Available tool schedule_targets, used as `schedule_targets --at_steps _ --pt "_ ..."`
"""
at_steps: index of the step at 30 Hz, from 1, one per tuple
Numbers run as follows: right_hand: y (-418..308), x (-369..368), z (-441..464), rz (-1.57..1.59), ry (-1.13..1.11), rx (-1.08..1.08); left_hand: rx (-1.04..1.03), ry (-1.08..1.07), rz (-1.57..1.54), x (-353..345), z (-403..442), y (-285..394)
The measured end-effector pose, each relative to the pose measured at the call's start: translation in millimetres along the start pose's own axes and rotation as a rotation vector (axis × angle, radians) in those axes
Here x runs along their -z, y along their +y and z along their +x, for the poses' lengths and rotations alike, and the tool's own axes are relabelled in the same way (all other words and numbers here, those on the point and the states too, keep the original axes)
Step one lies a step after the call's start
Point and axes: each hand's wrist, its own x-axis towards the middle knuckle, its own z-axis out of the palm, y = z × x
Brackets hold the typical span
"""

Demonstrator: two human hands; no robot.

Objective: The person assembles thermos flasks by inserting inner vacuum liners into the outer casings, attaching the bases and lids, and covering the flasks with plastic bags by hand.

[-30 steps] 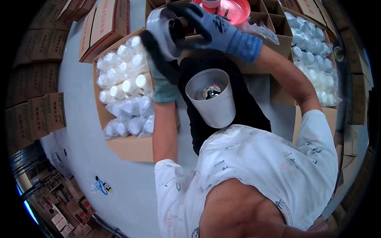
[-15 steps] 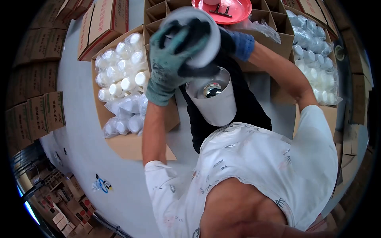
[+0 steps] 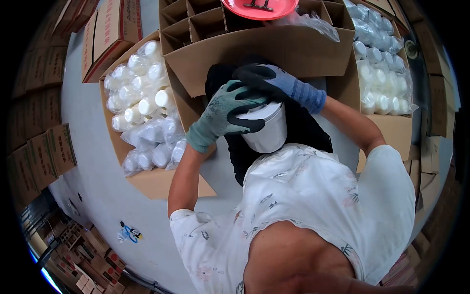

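Note:
A white tub (image 3: 270, 133) stands between the thighs, against the shirt. On its top sits a white round lid (image 3: 262, 112), partly hidden by both gloves. My left hand (image 3: 225, 113), in a green glove with dark fingertips, rests on the lid's left and front side with its fingers curved over it. My right hand (image 3: 274, 84), in a blue glove with a dark palm, lies over the far side of the lid, its fingers reaching toward my left hand. The inside of the tub is hidden.
Ahead is a divided carton (image 3: 264, 54) with a red plate (image 3: 262, 12) holding dark metal pieces. An open carton of bagged white bottles (image 3: 147, 106) is at the left, another batch of bottles (image 3: 385, 81) at the right. Closed cartons (image 3: 108, 36) stand beyond.
Both hands have come down with the white lid from above the divided carton onto the tub, which covers the shiny ball seen inside before. The view has shifted slightly.

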Motion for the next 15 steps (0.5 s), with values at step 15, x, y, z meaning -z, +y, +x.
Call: schedule_targets --at_steps 15 --pt "-14.5 27.9 -134.6 0.076 0.202 -0.092 0.651 0.721 -0.896 -160.3 -22.9 -22.4"
